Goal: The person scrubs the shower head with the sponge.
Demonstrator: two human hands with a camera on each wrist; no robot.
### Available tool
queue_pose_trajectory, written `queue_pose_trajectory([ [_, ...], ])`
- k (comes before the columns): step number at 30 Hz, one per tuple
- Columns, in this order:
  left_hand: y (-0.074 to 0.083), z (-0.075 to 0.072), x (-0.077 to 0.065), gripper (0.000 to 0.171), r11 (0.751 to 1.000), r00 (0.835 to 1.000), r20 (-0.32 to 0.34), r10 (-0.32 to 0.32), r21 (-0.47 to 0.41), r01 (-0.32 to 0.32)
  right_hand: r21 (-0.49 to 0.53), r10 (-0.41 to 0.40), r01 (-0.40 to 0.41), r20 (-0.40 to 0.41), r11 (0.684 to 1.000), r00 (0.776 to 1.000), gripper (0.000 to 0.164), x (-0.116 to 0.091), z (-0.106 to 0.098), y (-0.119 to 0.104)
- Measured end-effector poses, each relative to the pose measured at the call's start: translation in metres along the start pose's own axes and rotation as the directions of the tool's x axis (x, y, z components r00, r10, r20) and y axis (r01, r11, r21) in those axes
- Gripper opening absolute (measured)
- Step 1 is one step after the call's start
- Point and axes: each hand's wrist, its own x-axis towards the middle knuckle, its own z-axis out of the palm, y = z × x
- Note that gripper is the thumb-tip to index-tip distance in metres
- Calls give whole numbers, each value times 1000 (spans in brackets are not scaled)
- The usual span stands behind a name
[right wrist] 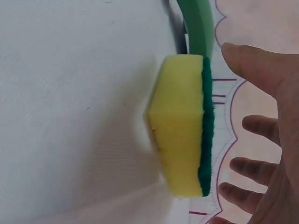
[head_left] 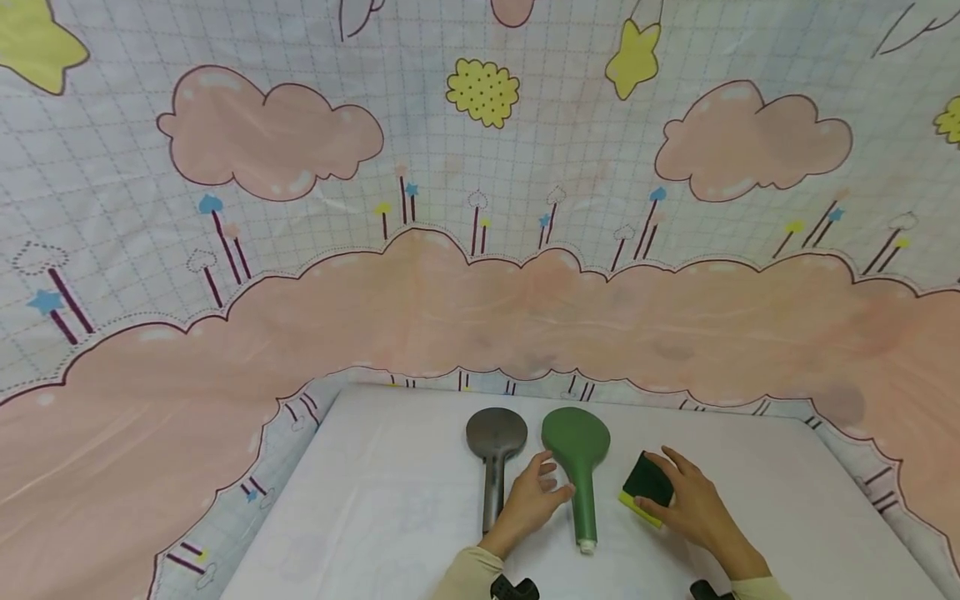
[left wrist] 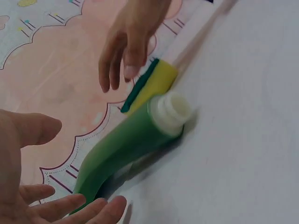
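A green shower head (head_left: 576, 437) lies on the white table, its white threaded end (left wrist: 175, 112) toward the person. My left hand (head_left: 531, 500) hovers with spread, loosely bent fingers between it and a grey shower head (head_left: 497, 433), overlapping the green handle in the head view. To the right lies a yellow sponge (right wrist: 180, 126) with its dark green scouring side up. Over the sponge is my right hand (head_left: 690, 500), thumb and fingers spread apart; the right wrist view shows a gap between them and the scouring side. Neither hand grips anything.
The white table (head_left: 375, 483) reaches back to a patterned cloth (head_left: 480, 317) with pink clouds and stars, which also hangs along both sides. The grey handle runs partly behind the left hand and wrist. Dark wrist straps (head_left: 514, 588) show at the bottom edge.
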Motion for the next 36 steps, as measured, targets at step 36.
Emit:
queue_pose_trajectory([
  [36, -3, 34, -6, 78, 996, 996, -35, -80, -37, 79, 20, 46, -48, 91, 999, 995, 70, -4, 12, 12],
])
